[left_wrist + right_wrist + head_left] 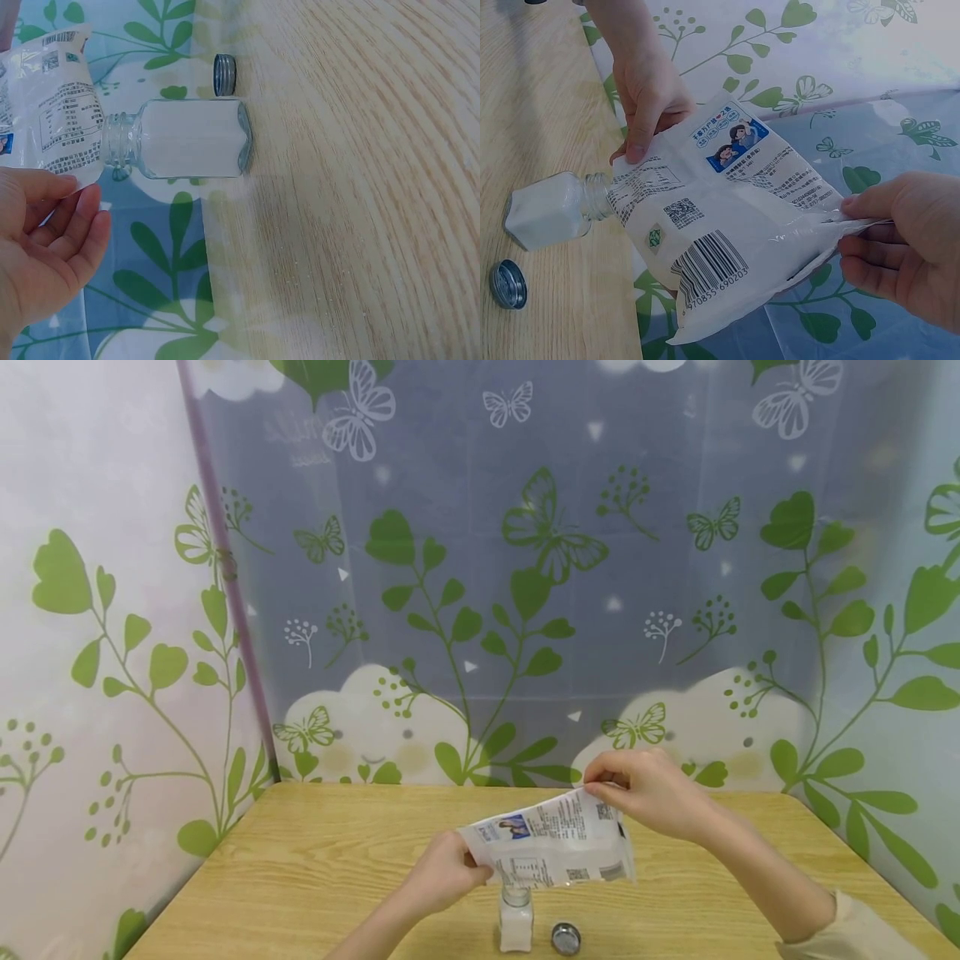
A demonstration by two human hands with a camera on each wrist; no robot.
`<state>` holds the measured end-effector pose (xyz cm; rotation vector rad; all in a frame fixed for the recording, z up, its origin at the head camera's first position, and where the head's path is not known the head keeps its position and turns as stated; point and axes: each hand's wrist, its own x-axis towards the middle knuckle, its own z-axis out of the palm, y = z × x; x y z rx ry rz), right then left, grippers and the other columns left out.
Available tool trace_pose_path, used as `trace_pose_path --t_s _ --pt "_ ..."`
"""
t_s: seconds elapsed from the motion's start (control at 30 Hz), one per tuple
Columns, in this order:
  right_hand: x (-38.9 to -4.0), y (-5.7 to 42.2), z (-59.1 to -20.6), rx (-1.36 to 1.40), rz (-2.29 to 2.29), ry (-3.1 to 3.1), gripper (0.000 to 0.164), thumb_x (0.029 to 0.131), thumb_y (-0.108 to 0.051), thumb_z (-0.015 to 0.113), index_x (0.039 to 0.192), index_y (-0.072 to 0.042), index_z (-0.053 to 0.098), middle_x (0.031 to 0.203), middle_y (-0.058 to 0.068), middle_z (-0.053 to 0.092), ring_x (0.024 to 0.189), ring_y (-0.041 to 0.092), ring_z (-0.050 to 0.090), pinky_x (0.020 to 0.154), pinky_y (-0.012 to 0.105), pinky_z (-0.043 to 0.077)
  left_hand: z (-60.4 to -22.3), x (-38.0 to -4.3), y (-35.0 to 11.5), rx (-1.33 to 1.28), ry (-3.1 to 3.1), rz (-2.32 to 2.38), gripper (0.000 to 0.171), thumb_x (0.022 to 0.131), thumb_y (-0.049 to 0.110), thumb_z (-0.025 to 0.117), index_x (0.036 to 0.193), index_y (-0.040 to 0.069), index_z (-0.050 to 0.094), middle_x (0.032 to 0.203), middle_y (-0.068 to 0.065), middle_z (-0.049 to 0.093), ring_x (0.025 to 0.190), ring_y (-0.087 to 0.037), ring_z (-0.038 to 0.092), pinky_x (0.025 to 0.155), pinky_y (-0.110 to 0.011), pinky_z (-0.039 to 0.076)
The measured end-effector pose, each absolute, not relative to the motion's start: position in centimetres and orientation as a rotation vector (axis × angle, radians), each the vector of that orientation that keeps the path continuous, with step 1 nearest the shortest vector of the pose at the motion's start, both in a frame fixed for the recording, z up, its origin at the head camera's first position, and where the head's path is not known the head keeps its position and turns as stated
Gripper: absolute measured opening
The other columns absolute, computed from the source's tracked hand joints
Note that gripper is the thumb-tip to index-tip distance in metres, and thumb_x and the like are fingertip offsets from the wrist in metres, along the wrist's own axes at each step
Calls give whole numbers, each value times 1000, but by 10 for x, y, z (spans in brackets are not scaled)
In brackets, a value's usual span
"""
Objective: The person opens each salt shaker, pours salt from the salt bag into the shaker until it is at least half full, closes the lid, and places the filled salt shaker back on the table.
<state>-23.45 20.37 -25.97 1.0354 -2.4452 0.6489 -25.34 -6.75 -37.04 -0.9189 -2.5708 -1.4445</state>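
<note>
A white plastic packet [555, 839] with printed text, a blue picture and a barcode [711, 264] is held tilted above the table. My left hand [446, 872] pinches its lower left end between thumb and fingers. Higher up, my right hand [652, 789] grips the packet's opposite corner. Beneath the packet stands an upright square glass jar [516, 928], filled with white contents up to about its shoulder. One packet corner meets the jar's threaded mouth [120, 140]; whether anything flows there is hidden. Beside the jar lies a silver metal screw lid [566, 938].
The wood-grain table [315, 860] carries the jar and lid near its front edge. Small white specks [330, 289] dot the wood. Printed curtains with leaves and butterflies [555, 527] enclose the back and both sides.
</note>
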Motion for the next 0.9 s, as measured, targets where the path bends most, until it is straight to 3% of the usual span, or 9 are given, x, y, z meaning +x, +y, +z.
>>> trace_pose_path --t_s 0.9 --pt "-234 202 -260 1009 652 -2477 4 85 -12 65 88 -11 67 83 -6 66 73 3 59 63 22 51 -371 -253 -67 -893 -2562 -1438 24 73 -5 63 97 -6 66 86 -13 68 67 -8 59 56 -21 50"
